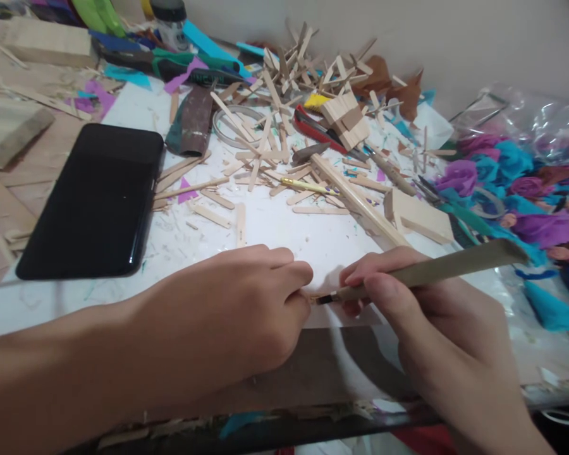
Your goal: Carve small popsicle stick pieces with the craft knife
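My right hand [436,316] is wrapped round a wooden-handled carving tool [446,264], thumb along the handle. The tool slants down to the left, and its dark tip meets the fingertips of my left hand [246,297]. Those left fingers are curled in a pinch. A tiny pale brown bit shows at their tips, touching the tool's end, but most of it is hidden and I cannot name it. Both hands are over the near edge of a white sheet [284,234]. Just beyond the left knuckles lies a short craft stick [241,224].
A black phone [95,196] lies at left. Craft sticks [265,151] are heaped at the back among a red cutter [317,129] and a wooden rod [360,199]. A wood block [420,215] sits at right, near purple and blue paper flowers [507,170]. The table edge [351,414] runs in front.
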Demonstrator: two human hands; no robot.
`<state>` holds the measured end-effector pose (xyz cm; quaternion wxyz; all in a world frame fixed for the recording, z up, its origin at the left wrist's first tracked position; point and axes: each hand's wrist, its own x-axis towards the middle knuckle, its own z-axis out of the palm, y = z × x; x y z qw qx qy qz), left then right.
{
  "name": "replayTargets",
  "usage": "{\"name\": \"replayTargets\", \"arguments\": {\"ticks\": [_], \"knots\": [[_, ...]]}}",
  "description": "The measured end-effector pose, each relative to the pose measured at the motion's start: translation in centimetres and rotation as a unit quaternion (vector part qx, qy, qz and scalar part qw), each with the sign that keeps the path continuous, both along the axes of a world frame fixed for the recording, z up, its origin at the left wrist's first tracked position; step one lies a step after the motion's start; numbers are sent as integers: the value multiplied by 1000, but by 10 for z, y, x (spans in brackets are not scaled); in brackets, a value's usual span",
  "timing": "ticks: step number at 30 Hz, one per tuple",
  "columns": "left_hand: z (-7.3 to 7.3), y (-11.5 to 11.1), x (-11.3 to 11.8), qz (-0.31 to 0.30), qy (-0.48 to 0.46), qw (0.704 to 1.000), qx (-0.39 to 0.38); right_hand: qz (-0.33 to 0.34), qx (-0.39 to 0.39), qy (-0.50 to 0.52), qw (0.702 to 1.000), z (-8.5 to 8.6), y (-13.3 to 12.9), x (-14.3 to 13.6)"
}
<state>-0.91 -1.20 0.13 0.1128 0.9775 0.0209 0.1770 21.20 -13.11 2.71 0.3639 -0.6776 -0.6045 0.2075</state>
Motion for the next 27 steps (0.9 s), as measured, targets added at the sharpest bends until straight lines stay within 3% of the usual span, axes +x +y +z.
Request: {"name": "replayTargets", "arguments": {"ticks": [4,6,10,15,22,27], "knots": [[2,-1,1,4,1,1000,-9,27,11,-79,996,6,5,-7],[3,-1,1,14,0,1000,-8,27,10,-71,997,8,11,-9],[3,-4,0,7,33,999,38,0,-39,88,995,3,20,-4],[3,-7,0,-26,96,982,159,-15,-103,256,961,-5,19,11],[0,-7,0,-23,109,980,168,-20,-107,352,930,-7,21,16],[0,-5,0,-43,95,982,156,-45,-76,313,946,-11,5,17]]}}
